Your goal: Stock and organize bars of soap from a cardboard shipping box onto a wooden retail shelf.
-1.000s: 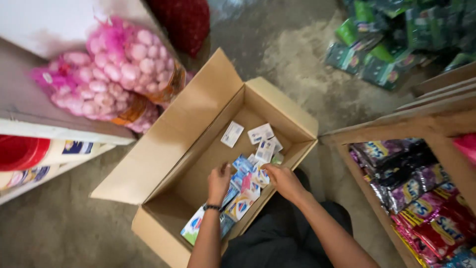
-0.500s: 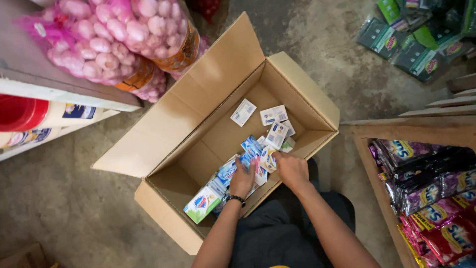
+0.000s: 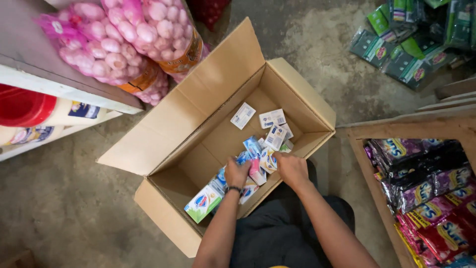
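My left hand (image 3: 237, 172) and right hand (image 3: 291, 168), fingers curled, grip small blue-and-white cartons (image 3: 255, 161) inside the open brown cardboard box (image 3: 163, 144) on the grey concrete floor (image 3: 59, 208).

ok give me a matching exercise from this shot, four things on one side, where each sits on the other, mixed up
Things:
1 cardboard box
2 pink net bags of garlic
3 green packets
4 red lid

Places:
A far left, under the shelf board
B floor, top right
C middle, flaps open
D top left, on the shelf

Pairs: 1-C, 2-D, 3-B, 4-A
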